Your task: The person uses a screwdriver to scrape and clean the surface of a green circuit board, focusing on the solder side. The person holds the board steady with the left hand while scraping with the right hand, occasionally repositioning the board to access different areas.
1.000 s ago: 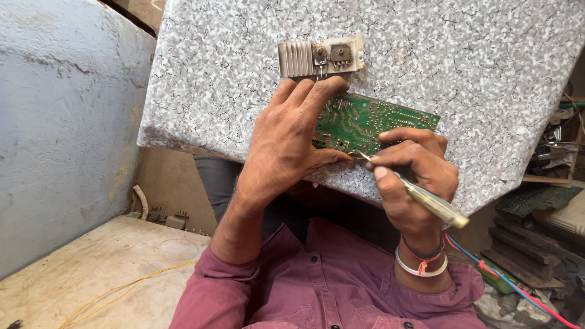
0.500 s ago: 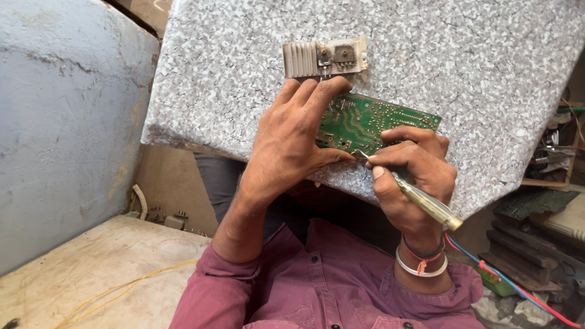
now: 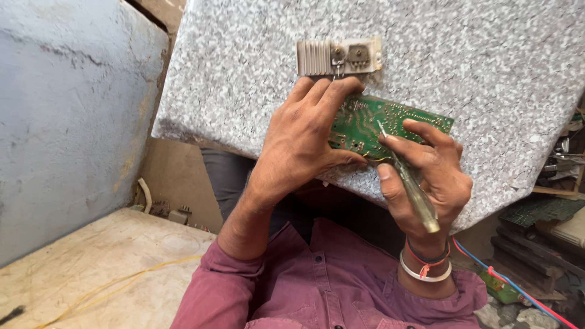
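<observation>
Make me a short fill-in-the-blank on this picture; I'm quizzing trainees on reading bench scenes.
1. The left hand steadies a ____ circuit board.
2. The right hand holds a screwdriver with its tip on the ____.
3. The finned heat sink lies ____ the board in the picture.
4. The board rests on a speckled ____ slab.

Missing words: green; board; above; grey

1. The bench is speckled grey stone, polished but dull.
2. On it, the circuit board has a glossy green lacquered face.
3. Just above the circuit board, the heat sink is ribbed, matt pale metal.
4. Over the board, the screwdriver has a bright metal shaft and a clear yellowish plastic handle.
5. Left of the bench, the wall is rough grey plaster.
</observation>
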